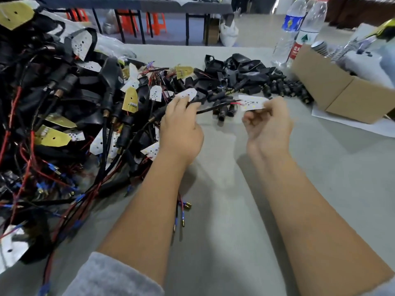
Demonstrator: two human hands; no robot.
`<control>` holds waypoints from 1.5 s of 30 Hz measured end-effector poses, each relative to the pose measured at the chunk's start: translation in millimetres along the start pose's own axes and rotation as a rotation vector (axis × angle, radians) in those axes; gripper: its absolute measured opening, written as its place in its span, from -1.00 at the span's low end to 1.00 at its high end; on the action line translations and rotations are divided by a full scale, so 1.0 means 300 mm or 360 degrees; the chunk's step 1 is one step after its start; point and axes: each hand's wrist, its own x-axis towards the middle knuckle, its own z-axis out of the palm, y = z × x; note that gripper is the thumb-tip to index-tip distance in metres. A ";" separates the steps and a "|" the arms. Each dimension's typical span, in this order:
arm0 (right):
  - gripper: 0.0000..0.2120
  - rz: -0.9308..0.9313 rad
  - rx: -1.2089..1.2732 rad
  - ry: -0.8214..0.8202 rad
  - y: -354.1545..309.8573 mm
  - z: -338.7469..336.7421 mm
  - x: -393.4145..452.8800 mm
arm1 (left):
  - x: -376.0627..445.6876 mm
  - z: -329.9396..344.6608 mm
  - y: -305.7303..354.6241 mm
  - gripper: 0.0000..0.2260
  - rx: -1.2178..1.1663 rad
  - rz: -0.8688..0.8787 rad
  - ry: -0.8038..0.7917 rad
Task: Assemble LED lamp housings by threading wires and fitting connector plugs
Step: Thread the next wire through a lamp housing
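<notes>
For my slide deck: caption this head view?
Hands: left hand grips black cable, right hand pinches LED board.

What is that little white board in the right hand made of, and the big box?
The white board looks like thin, stiff circuit board with a matte white coat and small yellow dots, probably LEDs. The box looks like plain brown cardboard, dull with folded edges.

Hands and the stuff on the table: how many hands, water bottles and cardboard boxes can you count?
Bare hands: 2, the left hand pinching a thin black wire, the right hand pinching a flat white LED board
Clear plastic water bottles: 2, one blue-labelled, one red-and-green-labelled
Brown cardboard box: 1
Total: 5
</notes>
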 end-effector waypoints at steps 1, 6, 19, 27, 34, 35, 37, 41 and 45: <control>-0.75 0.0077 0.0116 0.0082 -0.008 -0.013 0.017 | 0.002 0.004 0.003 -0.51 0.0121 -0.0070 -0.0052; -0.78 0.0306 0.0623 0.0269 -0.027 -0.095 0.082 | 0.003 0.008 -0.001 -0.69 0.0246 -0.0261 -0.0005; -0.75 0.0394 0.0668 -0.0130 -0.017 -0.083 0.094 | -0.022 -0.031 0.053 -0.81 -0.0288 0.0253 0.0278; -0.67 0.0408 -0.0201 -0.0609 0.029 -0.044 0.066 | -0.034 0.007 0.079 -0.80 -0.0295 0.0175 0.0085; -0.78 0.0325 -0.0551 -0.0748 0.056 -0.044 0.059 | -0.027 0.014 0.069 -0.80 -0.0391 0.0038 0.0029; -0.75 0.0275 -0.0539 -0.0679 0.056 -0.042 0.060 | -0.027 0.012 0.069 -0.79 -0.0369 0.0046 0.0006; -0.74 0.0163 -0.0386 -0.0531 0.045 -0.047 0.069 | -0.024 0.009 0.065 -0.77 -0.0335 0.0043 -0.0033; -0.73 0.0100 -0.0123 -0.0358 0.018 -0.072 0.096 | -0.019 0.003 0.056 -0.77 -0.0369 0.0016 -0.0061; -0.71 0.0148 -0.0089 -0.0275 0.023 -0.073 0.098 | -0.026 0.001 0.057 -0.79 -0.0344 -0.0019 -0.0108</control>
